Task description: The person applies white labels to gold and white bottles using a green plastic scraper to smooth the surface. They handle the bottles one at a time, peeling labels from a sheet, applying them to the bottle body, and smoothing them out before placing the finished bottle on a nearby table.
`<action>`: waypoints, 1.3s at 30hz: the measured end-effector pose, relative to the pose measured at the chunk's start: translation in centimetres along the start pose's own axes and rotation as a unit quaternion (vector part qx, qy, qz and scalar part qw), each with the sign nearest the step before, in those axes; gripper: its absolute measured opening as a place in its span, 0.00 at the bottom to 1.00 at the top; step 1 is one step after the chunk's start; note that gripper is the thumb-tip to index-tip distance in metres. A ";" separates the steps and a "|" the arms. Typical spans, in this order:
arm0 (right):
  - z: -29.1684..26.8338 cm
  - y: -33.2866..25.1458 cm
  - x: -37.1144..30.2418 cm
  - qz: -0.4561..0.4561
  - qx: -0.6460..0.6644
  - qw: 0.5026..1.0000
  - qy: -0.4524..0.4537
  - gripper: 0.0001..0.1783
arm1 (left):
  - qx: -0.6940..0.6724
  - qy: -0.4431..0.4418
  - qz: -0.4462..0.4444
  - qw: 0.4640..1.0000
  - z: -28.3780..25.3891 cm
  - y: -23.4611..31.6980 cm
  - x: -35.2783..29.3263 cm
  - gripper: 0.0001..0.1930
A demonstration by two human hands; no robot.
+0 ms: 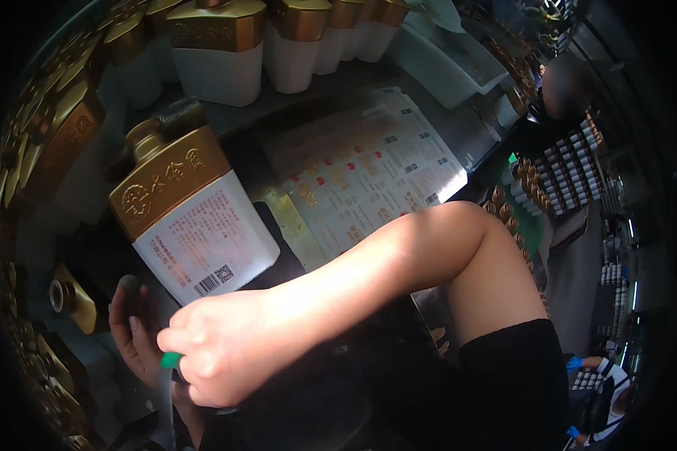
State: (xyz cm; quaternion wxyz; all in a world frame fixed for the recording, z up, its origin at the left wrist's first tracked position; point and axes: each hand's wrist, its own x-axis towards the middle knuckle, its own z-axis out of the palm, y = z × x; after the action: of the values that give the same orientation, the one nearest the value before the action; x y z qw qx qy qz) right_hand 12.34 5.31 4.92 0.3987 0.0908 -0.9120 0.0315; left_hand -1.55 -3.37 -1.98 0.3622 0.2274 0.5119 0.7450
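A white square bottle (203, 233) with a gold shoulder and cap and a printed back label stands tilted in front of me. My right hand (218, 346) reaches across from the right, just below the bottle's lower edge, with its fingers closed on a small green object (171, 360). My left hand (132, 331) is at the lower left beside the bottle's bottom corner. Its fingers are spread upward with nothing seen in them, and its palm is partly hidden behind my right hand.
Sheets of printed labels (361, 173) lie behind the bottle. More white and gold bottles (218, 52) line the back and left side. Another person (564, 86) works at the far right near racks of small bottles (572, 173). A blue-gloved hand (575, 363) shows at the lower right.
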 end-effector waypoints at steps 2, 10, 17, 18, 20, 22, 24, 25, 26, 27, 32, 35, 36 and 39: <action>-1.8 1.4 -1.4 0.058 -0.057 0.996 0.047 0.07 | 0.220 -0.090 0.080 0.968 0.2 0.3 0.1 0.23; -9.6 0.2 -5.0 0.327 0.209 0.919 -0.074 0.14 | 0.226 -0.192 0.135 0.946 2.8 -0.3 -0.3 0.62; -10.3 2.7 -7.9 0.591 0.317 0.736 0.091 0.30 | 0.389 -0.189 0.367 0.824 2.0 3.3 -0.7 0.57; -10.1 2.4 -7.5 0.604 0.330 0.721 0.084 0.32 | 0.443 -0.245 0.368 0.780 2.5 3.4 -0.7 0.49; -9.4 2.6 -6.9 0.580 0.227 0.781 0.032 0.34 | 0.531 -0.296 0.347 0.714 5.5 3.8 0.0 0.44; -8.8 2.4 -6.8 0.568 0.144 0.811 0.011 0.33 | 0.456 -0.266 0.267 0.806 5.1 2.0 -0.1 0.55; -8.9 2.0 -7.3 0.572 0.152 0.806 -0.012 0.29 | 0.367 -0.263 0.191 0.872 4.5 1.4 0.2 0.58; -9.0 1.7 -7.7 0.579 0.153 0.800 -0.021 0.27 | 0.340 -0.270 0.186 0.881 4.4 1.3 0.5 0.59; -8.7 1.4 -8.2 0.569 0.169 0.805 -0.015 0.25 | 0.326 -0.262 0.188 0.889 4.5 1.2 0.5 0.59; -8.5 1.0 -8.5 0.540 0.131 0.831 -0.035 0.20 | 0.311 -0.255 0.189 0.896 4.6 1.2 0.4 0.59; -10.1 1.8 -13.7 0.488 0.043 0.870 -0.056 0.10 | 0.406 -0.233 0.252 0.847 4.6 0.6 0.5 0.64; -12.5 5.7 -19.1 0.394 -0.189 0.880 -0.185 0.13 | 0.237 -0.248 0.186 0.921 4.1 0.4 0.3 0.59; -12.8 7.1 -20.0 0.420 -0.207 0.849 -0.246 0.15 | 0.232 -0.204 0.216 0.926 4.0 0.7 0.7 0.50; -12.2 11.0 -21.9 0.395 -0.224 0.822 -0.343 0.13 | 0.280 -0.106 0.238 0.924 3.1 1.0 2.0 0.30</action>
State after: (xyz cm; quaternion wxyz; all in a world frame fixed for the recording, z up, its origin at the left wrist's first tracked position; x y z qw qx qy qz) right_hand 33.60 20.80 -2.65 0.0228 -0.3646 -0.9294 -0.0522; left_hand -0.91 -0.21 0.02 0.1479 0.5119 0.5894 0.6071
